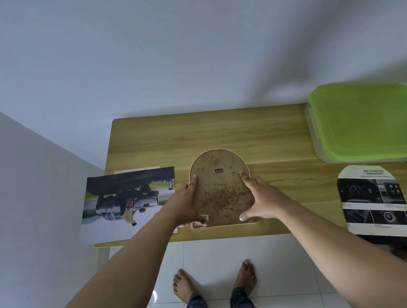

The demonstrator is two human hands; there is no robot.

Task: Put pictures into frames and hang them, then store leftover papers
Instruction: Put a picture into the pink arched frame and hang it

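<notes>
Arched frame (220, 188) lies back-side up on the wooden counter (220, 131), directly between the two hands. Backing board is brown and heavily spotted; a small metal hanger sits near its rounded top, a barcode label at the lower left corner.

Left hand (188, 202) grips the frame's left edge: fingers spread, index finger laid on the backing up along the curve, thumb down at the bottom corner on the label. Right hand (260, 198) mirrors it on the right edge, fingers spread, index finger on the backing, thumb pressing near the lower right corner. Both hands are in contact with the frame; whether it is lifted off the counter or only pressed flat cannot be told.

Just left of the left hand: a printed truck picture (127, 203), face up, its left part overhanging the counter edge, with a white sheet (136, 169) showing under its far edge. The left forearm crosses over its near right corner.

Well right of the right hand: an arch-cut printed page (374, 200) headed "ADVANCED", showing car interior panels, lying partly on the counter and partly over something dark at the counter's right end.

Beyond the right hand, at the far right corner: a clear storage box with a green lid (365, 120), closed.

Below the hands, bare feet (245, 275) on white floor tiles (288, 267). Plain pale wall (191, 47) behind the counter.
</notes>
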